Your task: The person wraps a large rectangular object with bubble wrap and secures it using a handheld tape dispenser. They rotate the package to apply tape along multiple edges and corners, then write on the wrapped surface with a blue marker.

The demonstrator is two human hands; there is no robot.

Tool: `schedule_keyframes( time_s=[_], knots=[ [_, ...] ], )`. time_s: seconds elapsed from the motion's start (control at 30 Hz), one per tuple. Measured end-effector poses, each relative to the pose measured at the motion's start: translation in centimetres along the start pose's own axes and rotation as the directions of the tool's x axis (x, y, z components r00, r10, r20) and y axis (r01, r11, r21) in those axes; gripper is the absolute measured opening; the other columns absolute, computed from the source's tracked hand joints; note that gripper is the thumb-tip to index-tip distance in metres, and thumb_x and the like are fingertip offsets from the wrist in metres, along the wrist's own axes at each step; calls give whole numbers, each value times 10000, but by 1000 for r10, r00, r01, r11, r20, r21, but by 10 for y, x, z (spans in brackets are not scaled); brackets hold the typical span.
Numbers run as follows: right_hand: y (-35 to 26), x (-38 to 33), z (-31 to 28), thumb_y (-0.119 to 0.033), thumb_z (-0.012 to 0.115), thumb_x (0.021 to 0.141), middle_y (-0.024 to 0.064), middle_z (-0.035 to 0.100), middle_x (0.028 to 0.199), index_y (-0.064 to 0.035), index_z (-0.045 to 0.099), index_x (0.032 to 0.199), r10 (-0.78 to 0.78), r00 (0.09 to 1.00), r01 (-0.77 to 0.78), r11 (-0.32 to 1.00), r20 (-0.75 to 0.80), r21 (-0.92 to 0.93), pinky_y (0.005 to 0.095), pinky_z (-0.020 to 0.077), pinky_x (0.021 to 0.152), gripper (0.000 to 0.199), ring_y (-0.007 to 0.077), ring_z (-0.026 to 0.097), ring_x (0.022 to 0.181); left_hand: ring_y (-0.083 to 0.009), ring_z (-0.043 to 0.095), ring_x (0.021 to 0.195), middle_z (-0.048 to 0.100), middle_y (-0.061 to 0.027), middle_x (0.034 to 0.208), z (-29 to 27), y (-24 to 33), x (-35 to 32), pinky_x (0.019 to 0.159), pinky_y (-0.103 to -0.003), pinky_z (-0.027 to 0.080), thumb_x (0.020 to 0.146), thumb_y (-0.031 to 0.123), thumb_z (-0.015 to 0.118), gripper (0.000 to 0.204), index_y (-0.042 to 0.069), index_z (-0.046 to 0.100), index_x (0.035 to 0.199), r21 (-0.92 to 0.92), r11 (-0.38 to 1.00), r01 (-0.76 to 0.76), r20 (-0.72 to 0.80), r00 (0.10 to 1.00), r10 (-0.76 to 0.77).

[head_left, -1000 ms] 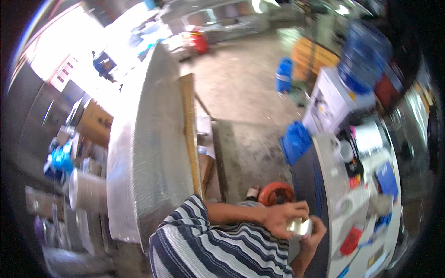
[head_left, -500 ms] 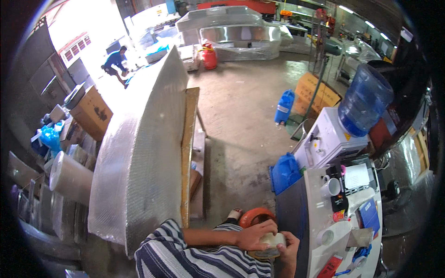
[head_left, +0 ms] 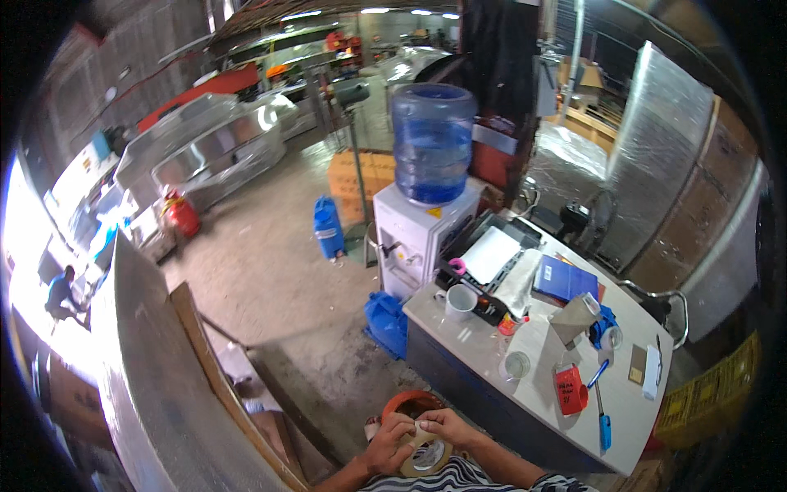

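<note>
The tape [head_left: 412, 462] lies at the lower edge, between the two hands and just before the striped knit shirt [head_left: 463, 474], its ring face turned up so the round hole shows. The left hand [head_left: 387, 443] has its fingers bent and clamped on the tape's rim at 9 to 11 o'clock. The right hand [head_left: 449, 428] has its fingers curled against the rim from 12 to 1 o'clock, near the left fingertips; whether they pinch a loose end cannot be told. The tape is tan and smooth, with a greyish inner wall. Reading the clock from the tape, a round orange object [head_left: 407, 397] sits just beyond the hands, between 11 and 12, its rim curved and glossy. At 1 to 2 o'clock spreads the pale, smooth tabletop [head_left: 533, 392] with a dark front panel. On it stand a white cylindrical cup [head_left: 461, 303] between 12 and 1, a clear roll [head_left: 515, 366] between 1 and 2, a flat blue book [head_left: 566, 279] at 1, a red box [head_left: 570, 389] at 2 and a slim blue-handled tool [head_left: 605, 430] near 3. At 12, a ribbed, translucent blue bottle [head_left: 434, 143] tops a boxy white dispenser [head_left: 410, 238]. At 10 leans a long, film-wrapped panel [head_left: 147, 361], greyish, with a brown edge.
</note>
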State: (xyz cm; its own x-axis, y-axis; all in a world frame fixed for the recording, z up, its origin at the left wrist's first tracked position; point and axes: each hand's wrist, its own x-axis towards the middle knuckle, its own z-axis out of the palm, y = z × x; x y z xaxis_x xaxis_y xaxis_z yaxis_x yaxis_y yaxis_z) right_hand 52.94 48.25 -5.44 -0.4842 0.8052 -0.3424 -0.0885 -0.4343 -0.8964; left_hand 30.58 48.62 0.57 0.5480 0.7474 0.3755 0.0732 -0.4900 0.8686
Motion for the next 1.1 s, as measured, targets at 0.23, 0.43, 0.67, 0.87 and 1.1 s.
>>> schedule_keyframes(
  time_s=[0.23,0.43,0.67,0.87,1.1],
  knots=[
    [9,-3,-8,-275,612,1050,29,712,1030,13,683,1168,40,997,-34,996,-66,81,272,511,850,319,93,636,944,-365,547,972,564,-204,1052,2,-3,19,892,-456,454,851,221,632,305,-11,585,1043,-4,1000,-26,28,999,27],
    [12,-5,-11,-336,609,1053,11,704,993,-10,687,1134,51,991,-35,991,-121,130,251,517,787,345,78,633,891,-402,525,1098,551,-212,1214,4,-20,28,988,-497,407,918,334,558,374,45,577,1154,-49,999,21,198,980,-11],
    [28,4,-20,-508,617,1017,48,692,933,-2,714,1134,34,987,-24,998,-159,60,298,501,790,528,133,640,883,-393,536,1018,563,-209,1085,11,-25,53,943,-488,429,914,315,539,357,35,588,1129,-158,987,-4,233,971,42],
    [17,5,-14,-501,600,1028,61,683,914,3,727,1098,-36,973,60,993,-226,100,313,485,823,524,129,612,876,-400,548,1065,572,-234,1161,6,-43,52,953,-478,437,917,314,532,368,30,579,1146,-129,984,123,381,922,-65],
    [28,11,-24,-661,588,965,99,684,886,23,742,1004,-74,933,43,995,-353,-95,365,501,798,702,183,605,853,-332,587,1026,602,-205,1144,14,-43,54,900,-417,462,932,295,566,328,12,612,1093,-102,993,57,166,985,-40]
  ],
)
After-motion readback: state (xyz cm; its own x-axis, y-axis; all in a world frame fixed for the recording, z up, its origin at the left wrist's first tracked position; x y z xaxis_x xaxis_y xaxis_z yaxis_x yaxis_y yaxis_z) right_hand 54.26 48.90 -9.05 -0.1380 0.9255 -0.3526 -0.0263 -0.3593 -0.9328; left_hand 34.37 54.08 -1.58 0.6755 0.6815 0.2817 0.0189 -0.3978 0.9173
